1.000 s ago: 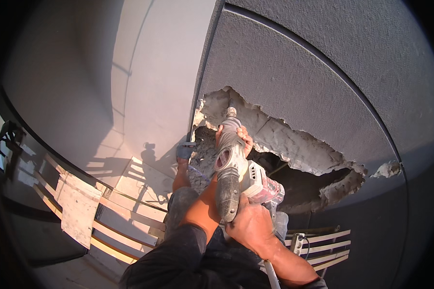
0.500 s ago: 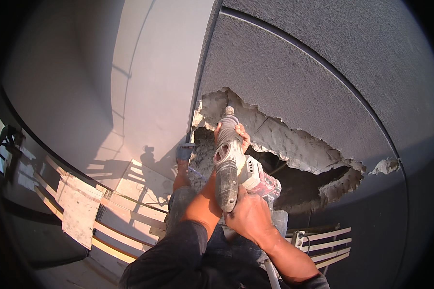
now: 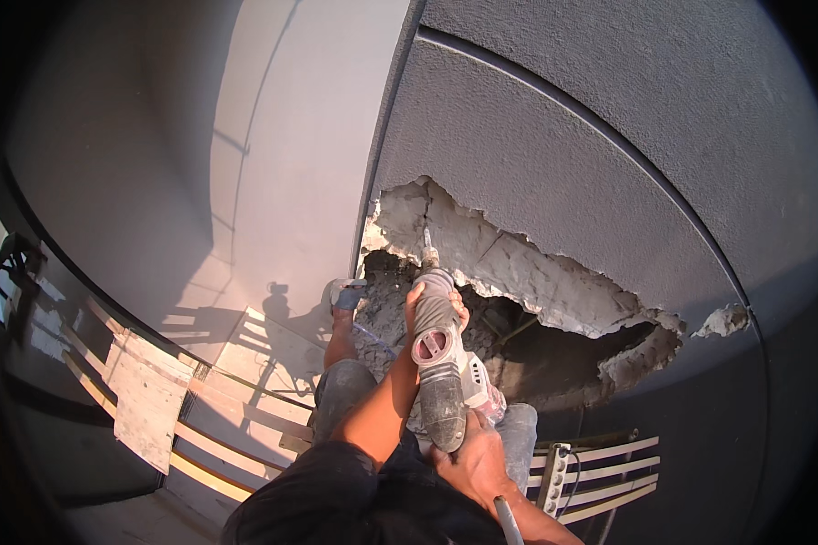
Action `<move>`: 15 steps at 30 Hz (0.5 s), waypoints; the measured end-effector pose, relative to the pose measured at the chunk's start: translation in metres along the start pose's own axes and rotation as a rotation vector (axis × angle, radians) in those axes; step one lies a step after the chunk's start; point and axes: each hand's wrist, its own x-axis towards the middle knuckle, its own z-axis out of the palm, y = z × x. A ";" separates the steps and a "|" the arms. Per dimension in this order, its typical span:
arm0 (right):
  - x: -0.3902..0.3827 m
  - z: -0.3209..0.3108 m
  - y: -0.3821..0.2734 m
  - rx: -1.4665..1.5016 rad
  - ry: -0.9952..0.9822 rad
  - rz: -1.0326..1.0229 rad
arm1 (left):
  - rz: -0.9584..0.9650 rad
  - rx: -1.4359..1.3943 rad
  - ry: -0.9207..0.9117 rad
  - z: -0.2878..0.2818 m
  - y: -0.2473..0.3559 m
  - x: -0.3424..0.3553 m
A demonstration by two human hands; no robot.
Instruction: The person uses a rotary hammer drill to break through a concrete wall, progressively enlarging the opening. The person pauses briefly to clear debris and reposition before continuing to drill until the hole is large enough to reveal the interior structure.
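Both hands hold a dusty rotary hammer [image 3: 443, 363], its grey-white and red body pointing up and away at the broken wall. Around its front barrel, my left hand [image 3: 414, 304] is wrapped, fingers showing on both sides. My right hand [image 3: 475, 459] is closed at the rear handle. A pale chisel bit [image 3: 427, 238] extends from the nose, in front of broken plaster [image 3: 518, 272] with a dark vertical crack; whether the tip touches I cannot tell. Below gapes a ragged dark hole [image 3: 554, 354].
Left of the hammer, a bare limb ends in a grey covering, apparently my shoed foot [image 3: 347, 295], against the wall edge. Grey trouser legs [image 3: 345, 391] flank the tool. Slatted planks [image 3: 609, 468] lie at right, with a power strip [image 3: 554, 477]; a board [image 3: 150, 395] rests on slats at left.
The hammer has drawn back toward me and down from the broken plaster, so more of its bit shows. My right hand has moved lower with it; both hands keep their hold.
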 end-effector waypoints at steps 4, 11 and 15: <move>0.003 0.005 0.002 -0.021 -0.035 0.062 | -0.002 -0.003 0.019 -0.010 -0.003 0.000; 0.039 0.000 0.004 -0.055 -0.044 0.114 | 0.052 0.050 -0.040 -0.017 0.022 0.040; 0.066 0.002 0.000 -0.119 -0.033 0.147 | -0.020 0.017 -0.089 -0.004 0.026 0.052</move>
